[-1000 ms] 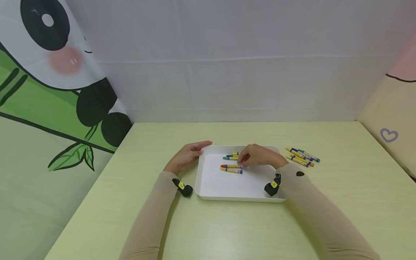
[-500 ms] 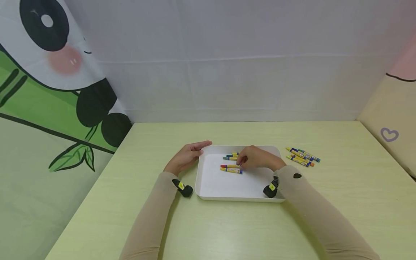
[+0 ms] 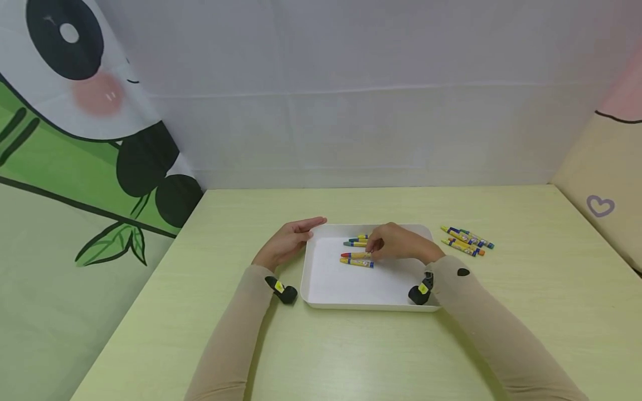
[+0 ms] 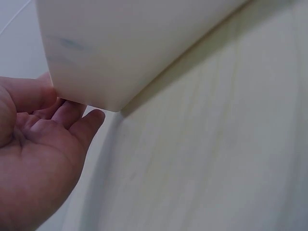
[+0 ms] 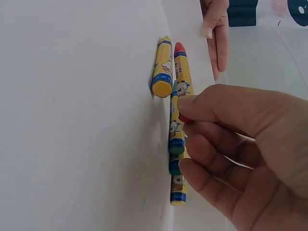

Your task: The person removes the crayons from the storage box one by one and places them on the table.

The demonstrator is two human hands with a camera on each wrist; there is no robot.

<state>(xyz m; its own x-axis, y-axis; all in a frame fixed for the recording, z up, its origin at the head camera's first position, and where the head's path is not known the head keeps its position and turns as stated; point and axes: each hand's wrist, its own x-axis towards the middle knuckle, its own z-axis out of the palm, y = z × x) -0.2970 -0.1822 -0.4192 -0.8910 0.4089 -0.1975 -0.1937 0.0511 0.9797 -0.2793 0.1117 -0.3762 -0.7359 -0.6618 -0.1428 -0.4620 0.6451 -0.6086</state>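
Note:
A red crayon [image 3: 352,255] in a yellow wrapper lies in the white tray [image 3: 341,289], and my right hand [image 3: 398,243] pinches its rear end between thumb and fingers. Just nearer to me is a yellow crayon [image 3: 357,262]. In the right wrist view, the red crayon [image 5: 182,67] runs beside the yellow crayon [image 5: 163,70]. Farther back in the tray are a green crayon [image 3: 354,244] and others, partly hidden by the right hand. My left hand [image 3: 285,240] holds the tray's far left corner, also seen in the left wrist view with the tray wall [image 4: 96,57].
To the right of the tray, a loose pile of several crayons [image 3: 466,241] lies on the pale wooden table [image 3: 541,289]. A grey cloth backdrop [image 3: 371,133] hangs behind the table, with cartoon-printed cloth [image 3: 95,167] at the left.
The right hand has shifted only slightly at the red crayon's end. The left hand stays on the tray corner, and the crayons keep almost the same places.

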